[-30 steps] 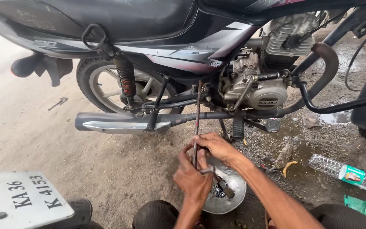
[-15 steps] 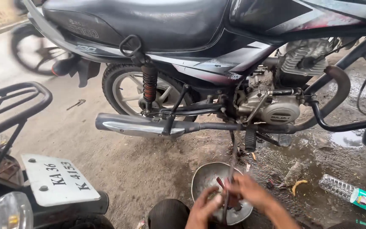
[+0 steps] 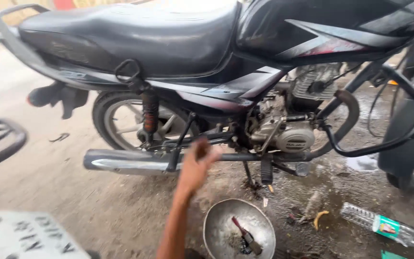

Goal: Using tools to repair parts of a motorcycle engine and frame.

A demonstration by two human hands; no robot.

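Surface: wet, oil-stained concrete floor (image 3: 73,201), outdoors. One hand (image 3: 198,165) – which hand cannot be told – reaches forward on an outstretched arm, fingers loosely curled (blurred, holding nothing visible), just before the exhaust pipe (image 3: 130,161) of one black motorcycle (image 3: 178,43). One metal bowl (image 3: 238,229) – one brush (image 3: 245,236) inside. One plastic bottle (image 3: 384,226) lies right.

Reached toward a chrome exhaust pipe (image 3: 135,162), long, dusty, lying horizontal under the black motorcycle (image 3: 178,57), above wet ground.
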